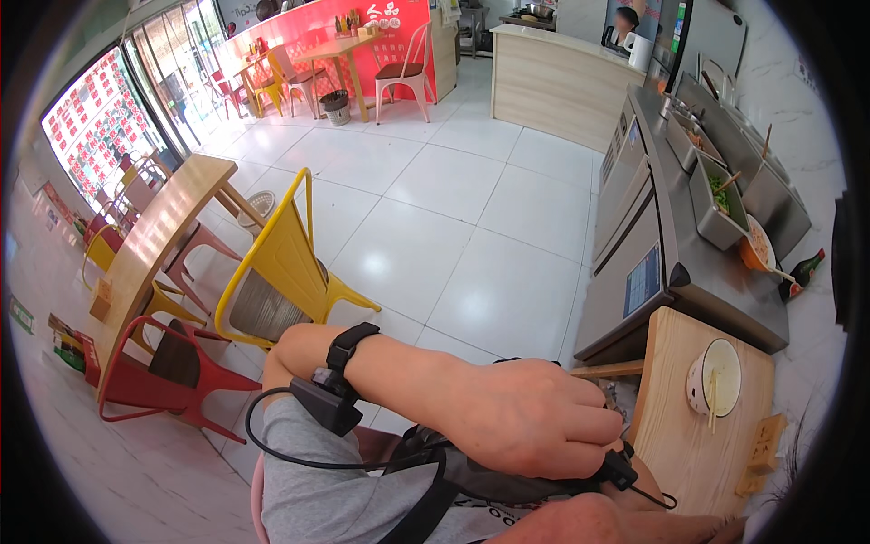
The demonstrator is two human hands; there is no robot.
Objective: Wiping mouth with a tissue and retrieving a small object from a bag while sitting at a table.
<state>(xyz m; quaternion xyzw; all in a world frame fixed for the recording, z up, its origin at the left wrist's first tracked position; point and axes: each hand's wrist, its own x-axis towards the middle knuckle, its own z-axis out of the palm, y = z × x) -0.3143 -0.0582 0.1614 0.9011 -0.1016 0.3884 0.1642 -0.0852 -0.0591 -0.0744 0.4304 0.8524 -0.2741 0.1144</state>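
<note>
My left hand (548,422) is closed in front of my body, its back toward me and its fingers curled downward. What those fingers hold, if anything, is hidden. A black strap (352,344) with a small black box (328,403) and a cable is on my left forearm. Just by the curled fingers sits a second black device (620,468), against my right arm (639,491). I cannot make out my right hand's fingers. To the right, a white patterned bowl (696,388) with chopsticks (713,399) in it stands on a light wooden table (675,435).
A steel counter (666,213) with food trays (725,218) runs along the right wall. Wooden blocks (761,453) lie beside the bowl. At left are a yellow chair (285,258), a red chair (177,363) and a long table (168,231). A person (620,34) is behind the far counter (553,82).
</note>
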